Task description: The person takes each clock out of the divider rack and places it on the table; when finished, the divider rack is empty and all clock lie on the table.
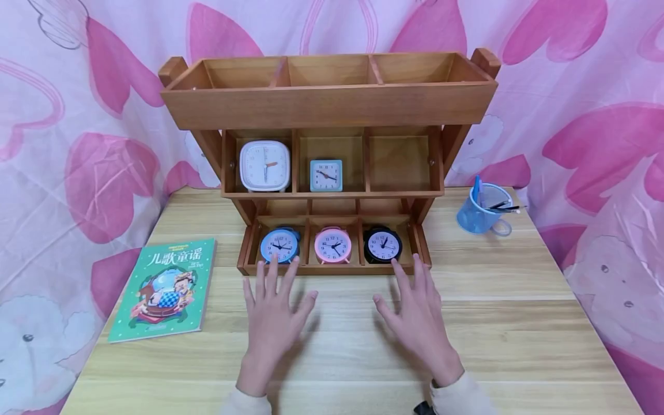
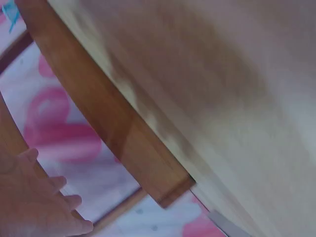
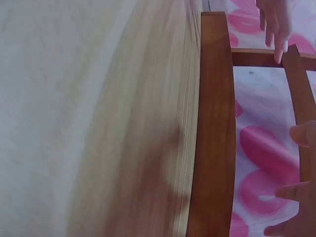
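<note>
My left hand (image 1: 275,317) is spread with straight fingers in front of the wooden shelf (image 1: 332,106), its fingertips overlapping the blue alarm clock (image 1: 280,244) in the head view. On the other side my right hand (image 1: 417,317) has its fingers fanned out, the tips just below the black alarm clock (image 1: 383,244). Neither hand holds anything. Between those two clocks a pink alarm clock (image 1: 332,245) stands in the bottom row. The middle row holds a white rounded-square clock (image 1: 265,165) at left and a small teal square clock (image 1: 326,175) in the centre compartment.
A green picture book (image 1: 166,291) lies on the wooden table (image 1: 519,323) at the left. At the back right stands a blue mesh pen cup (image 1: 476,214) with pens in it. A pink heart-patterned curtain (image 1: 596,138) hangs behind and beside the table.
</note>
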`<action>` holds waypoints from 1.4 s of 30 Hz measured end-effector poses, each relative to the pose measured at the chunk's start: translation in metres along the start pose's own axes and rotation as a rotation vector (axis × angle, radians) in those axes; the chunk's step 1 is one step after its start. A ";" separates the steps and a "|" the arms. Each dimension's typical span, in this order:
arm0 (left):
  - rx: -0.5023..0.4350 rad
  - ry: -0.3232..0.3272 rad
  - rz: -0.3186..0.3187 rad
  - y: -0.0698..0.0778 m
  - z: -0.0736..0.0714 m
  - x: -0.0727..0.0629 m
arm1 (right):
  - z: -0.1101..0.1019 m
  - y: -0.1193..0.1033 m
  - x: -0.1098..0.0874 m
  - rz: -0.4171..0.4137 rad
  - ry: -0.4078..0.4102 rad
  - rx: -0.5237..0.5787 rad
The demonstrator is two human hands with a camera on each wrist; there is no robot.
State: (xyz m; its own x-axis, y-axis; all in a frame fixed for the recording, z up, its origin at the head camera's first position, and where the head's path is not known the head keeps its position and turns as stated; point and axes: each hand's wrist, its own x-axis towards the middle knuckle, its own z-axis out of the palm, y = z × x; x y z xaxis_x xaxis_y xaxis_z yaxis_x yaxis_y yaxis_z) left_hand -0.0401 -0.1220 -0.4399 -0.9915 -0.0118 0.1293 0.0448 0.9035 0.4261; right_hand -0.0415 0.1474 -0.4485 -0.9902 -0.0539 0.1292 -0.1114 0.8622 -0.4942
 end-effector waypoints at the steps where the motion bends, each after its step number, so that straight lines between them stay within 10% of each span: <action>1: -0.023 -0.005 -0.010 -0.004 -0.003 0.004 | 0.000 0.001 0.003 0.001 -0.006 0.024; 13: -0.291 0.024 -0.075 -0.074 -0.026 0.059 | 0.004 0.017 0.063 -0.020 -0.004 0.118; 19: -0.390 -0.087 -0.162 -0.101 -0.027 0.072 | 0.011 0.015 0.086 0.028 -0.121 0.150; 30: -0.425 -0.167 -0.268 -0.110 -0.023 0.074 | 0.025 0.010 0.103 0.111 -0.166 0.090; 42: -0.455 -0.162 -0.295 -0.107 -0.023 0.081 | -0.004 0.000 0.090 0.050 0.137 0.185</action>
State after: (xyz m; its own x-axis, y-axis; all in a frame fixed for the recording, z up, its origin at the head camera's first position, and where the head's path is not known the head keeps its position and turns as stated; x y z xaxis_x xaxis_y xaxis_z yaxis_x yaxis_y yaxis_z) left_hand -0.1226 -0.2296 -0.4539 -0.9744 -0.1379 -0.1777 -0.2250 0.5956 0.7712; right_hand -0.1306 0.1443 -0.4328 -0.9756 0.0662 0.2095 -0.0885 0.7542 -0.6506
